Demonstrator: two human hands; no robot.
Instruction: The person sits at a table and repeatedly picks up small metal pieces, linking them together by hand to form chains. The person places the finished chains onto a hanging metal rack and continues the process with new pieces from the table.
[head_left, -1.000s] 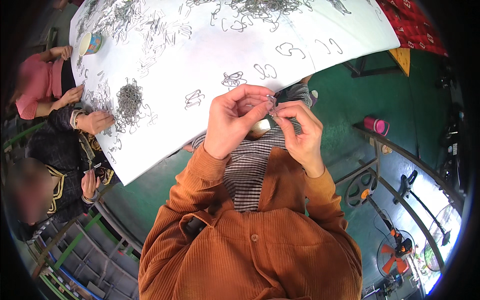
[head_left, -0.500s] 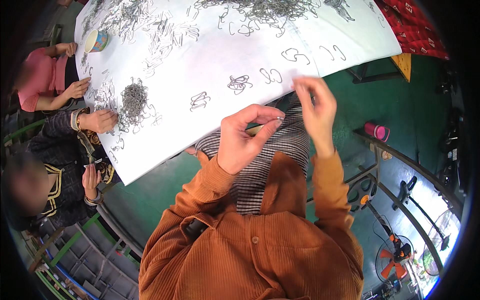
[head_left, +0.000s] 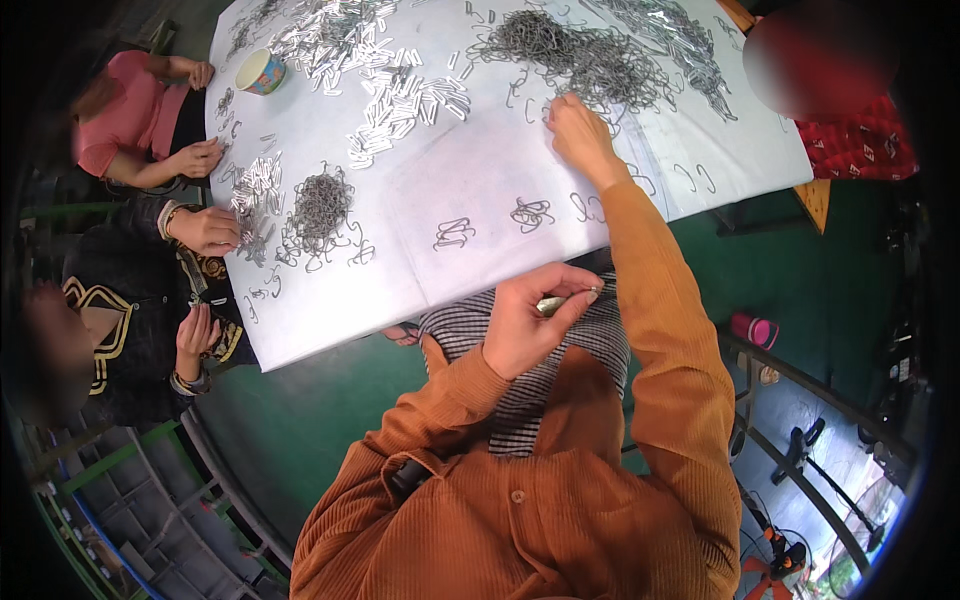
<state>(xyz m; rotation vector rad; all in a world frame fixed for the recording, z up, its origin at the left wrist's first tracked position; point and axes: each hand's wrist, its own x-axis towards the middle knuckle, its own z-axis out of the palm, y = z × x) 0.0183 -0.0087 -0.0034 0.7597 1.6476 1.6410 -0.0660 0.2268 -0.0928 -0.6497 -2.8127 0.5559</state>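
- Currently, L hand (head_left: 540, 310) is pinched at thumb & forefinger above the striped lap (head_left: 470, 325), just off the worktop (head_left: 350, 320) edge, w/ a small metal piece (head_left: 597, 290) at the tips; a pale item (head_left: 549, 305) shows inside the curl (prob. metal too, can't be sure).
- R hand (head_left: 582, 140) is stretched out to the near side of the big pile of dark wire hooks (head_left: 590, 65), fingers bunched nearly together; can't tell if a hook is caught.
- Risk: hooks look tangled, so lifting one could drag neighbours along or scatter them.
- Risk: metal piece is tiny & only tip-held; a slip would prob. drop it onto the lap or floor (head_left: 300, 420), no worktop being under it.
- Risk: R sleeve (head_left: 680, 290) crosses close by loose hooks (head_left: 588, 208); dipping low, it could shift them.
- Vs. 0.5 s ago: R hand was blurred nr. the worktop's close edge, now it's at the pile; L hand's pinch abt. same; view takes in more of the worktop's far part.
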